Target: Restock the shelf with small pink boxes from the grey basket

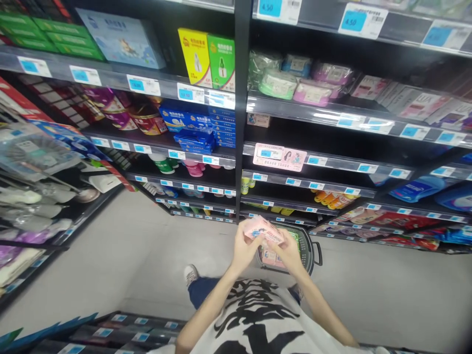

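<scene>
My left hand and my right hand grip a pink printed package between them, one at each end. The thumbs lie along its near side. What is inside the package I cannot tell. Below it on the floor stands a dark shopping basket, partly hidden by my hands and forearms. Inside the basket are similar pink packages and something green at the right side.
Shelves rise ahead with a yellow box, a green box, wrapped round tubs and blue bottles. A pink shelf sign hangs on one edge. Another rack stands left; low shelving is behind me.
</scene>
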### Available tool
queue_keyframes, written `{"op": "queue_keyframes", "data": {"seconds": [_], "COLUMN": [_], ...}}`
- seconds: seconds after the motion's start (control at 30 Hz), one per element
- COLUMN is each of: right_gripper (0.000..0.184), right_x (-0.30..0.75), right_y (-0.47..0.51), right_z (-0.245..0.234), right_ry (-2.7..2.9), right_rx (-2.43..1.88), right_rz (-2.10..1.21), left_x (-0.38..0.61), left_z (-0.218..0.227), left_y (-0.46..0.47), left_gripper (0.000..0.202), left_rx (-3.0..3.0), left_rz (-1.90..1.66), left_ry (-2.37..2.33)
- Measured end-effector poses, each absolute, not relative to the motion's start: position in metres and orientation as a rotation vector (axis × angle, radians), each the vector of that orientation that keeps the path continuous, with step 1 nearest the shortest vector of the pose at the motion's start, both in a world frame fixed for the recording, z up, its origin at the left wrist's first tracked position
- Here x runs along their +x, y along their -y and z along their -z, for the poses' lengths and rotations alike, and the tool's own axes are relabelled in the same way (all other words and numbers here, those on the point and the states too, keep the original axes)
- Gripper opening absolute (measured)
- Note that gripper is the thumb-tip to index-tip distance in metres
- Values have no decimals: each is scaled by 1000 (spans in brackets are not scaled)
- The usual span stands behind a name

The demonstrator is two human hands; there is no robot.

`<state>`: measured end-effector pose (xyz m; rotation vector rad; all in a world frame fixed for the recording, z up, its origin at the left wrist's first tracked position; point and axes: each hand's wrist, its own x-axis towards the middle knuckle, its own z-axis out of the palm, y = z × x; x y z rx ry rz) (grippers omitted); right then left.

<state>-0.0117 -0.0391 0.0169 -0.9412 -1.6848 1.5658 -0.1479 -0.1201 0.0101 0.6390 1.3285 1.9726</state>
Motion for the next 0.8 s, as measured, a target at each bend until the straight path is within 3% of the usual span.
{"op": "queue_keyframes", "data": {"seconds": [0.17, 0.4, 0.63, 0.8], "right_gripper": [46, 45, 46, 44], "right_x": [-7, -37, -90, -113], "right_y": [-9, -92, -198, -259], "right_z": [-43, -105, -163, -177], "right_ry": [1824, 1901, 1947, 2000], "right_rx": [-895, -715, -704, -841], "right_rz": [-1314, -1004, -683, -592], "left_x": [-194, -260, -297, -307], "left_z": [-30, -89, -156, -176], "left_y": [97, 9, -108, -171], "left_gripper": [38, 34, 40, 35], "left_rx": [1223, 1895, 1938, 1851], "left_rz": [-1770, -1644, -1514, -1427], "left_ry": [-1487, -1703, -1901, -1916]}}
